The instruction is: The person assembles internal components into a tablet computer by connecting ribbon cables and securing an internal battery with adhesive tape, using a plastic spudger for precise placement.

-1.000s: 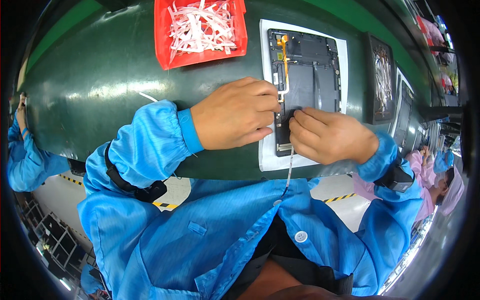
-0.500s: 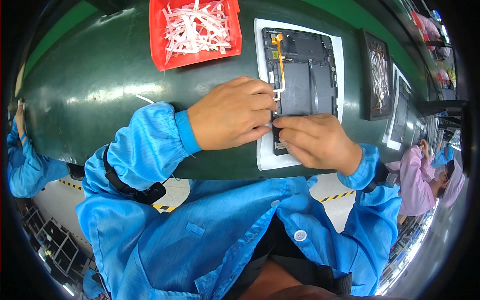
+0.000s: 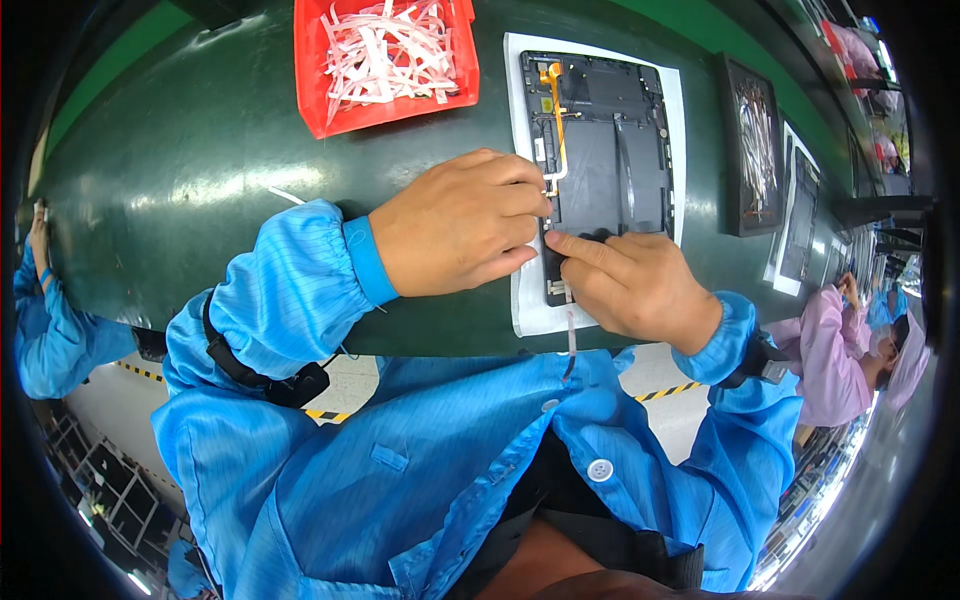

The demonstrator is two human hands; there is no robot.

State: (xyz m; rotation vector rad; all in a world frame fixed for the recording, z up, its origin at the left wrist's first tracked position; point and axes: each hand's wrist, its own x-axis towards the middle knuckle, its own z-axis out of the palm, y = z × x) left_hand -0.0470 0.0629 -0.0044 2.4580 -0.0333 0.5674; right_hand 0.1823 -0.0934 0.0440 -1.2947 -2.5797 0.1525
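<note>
An open black tablet (image 3: 620, 160) with an orange flex cable lies back-up on a white sheet (image 3: 525, 310) on the dark green table. My left hand (image 3: 455, 225) rests at the tablet's left edge, its curled fingertips pressing on the frame. My right hand (image 3: 635, 285) lies on the tablet's lower left corner with the index finger stretched flat toward the left hand. A thin pale strip (image 3: 571, 338) hangs from under the right hand over the table's near edge.
A red bin (image 3: 320, 100) of white strips stands at the back left. More open tablets (image 3: 755, 140) lie to the right along the table. Another person's blue sleeve (image 3: 50, 320) is at the far left, and a person in pink (image 3: 835, 350) is at the right.
My right hand has slid a little left along the tablet's lower edge toward the left hand. The strip hanging below it looks shorter. The left hand has stayed put.
</note>
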